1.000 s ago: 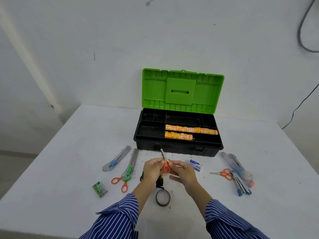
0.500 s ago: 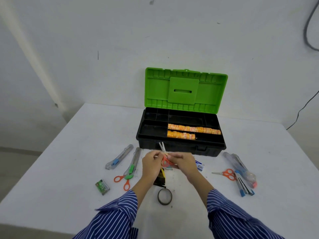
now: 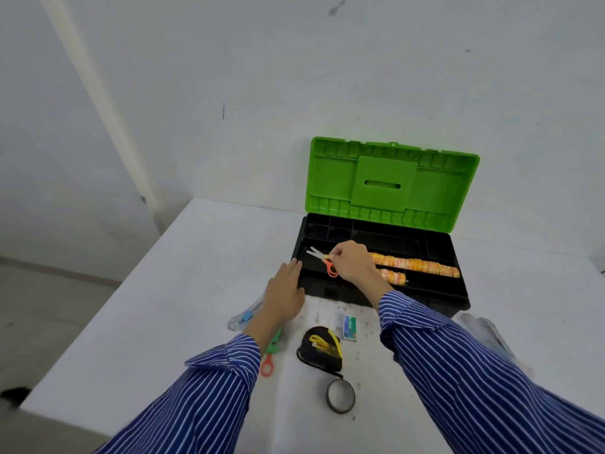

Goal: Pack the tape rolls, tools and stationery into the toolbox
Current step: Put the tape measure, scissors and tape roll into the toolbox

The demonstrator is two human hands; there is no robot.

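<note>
The black toolbox [image 3: 435,298] stands open on the white table, its green lid [image 3: 386,183] upright. My right hand [image 3: 352,262] holds small orange-handled scissors [image 3: 324,260] over the toolbox's front left compartment, blades pointing left. My left hand [image 3: 284,288] lies flat, fingers apart, against the toolbox's front left corner. Two rows of orange tape rolls [image 3: 415,265] fill the middle compartments. On the table near me lie a black and yellow tape measure [image 3: 322,348], a dark tape roll [image 3: 340,396] and a small staple box [image 3: 349,327].
Under my left arm lie orange and green scissors [image 3: 270,360] and a clear packet with a blue tool [image 3: 244,317]. Clear packets [image 3: 484,332] show right of my right sleeve. The table's left edge drops to the floor; a wall rises behind the toolbox.
My right hand carried the orange scissors from above the table forward into the toolbox's front left compartment. My left hand let go of them and moved to the toolbox corner. The camera moved closer.
</note>
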